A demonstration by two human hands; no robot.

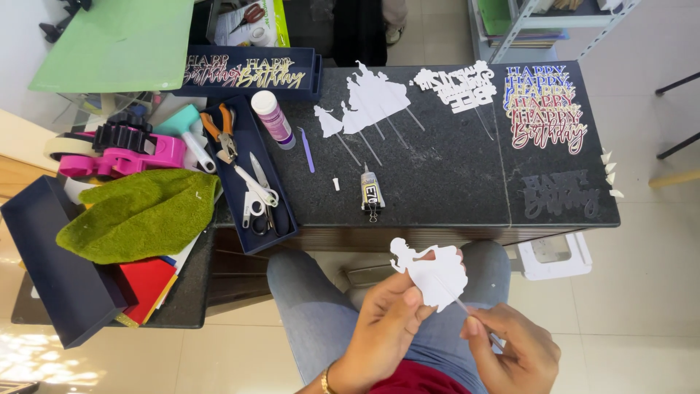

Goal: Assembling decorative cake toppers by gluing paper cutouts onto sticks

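Over on the left, a navy tray of scissors sits on the black stone table, with a small glue tube at the table's near edge. Below it, over the lap, the left hand pinches the white paper cut-out of a gowned figure — thumb flat on the card. The right hand nips the thin clear stick at its back. Best done, I'd judge, by keeping the stick straight along the centre and pressing lightly — the card looks easy to crease.
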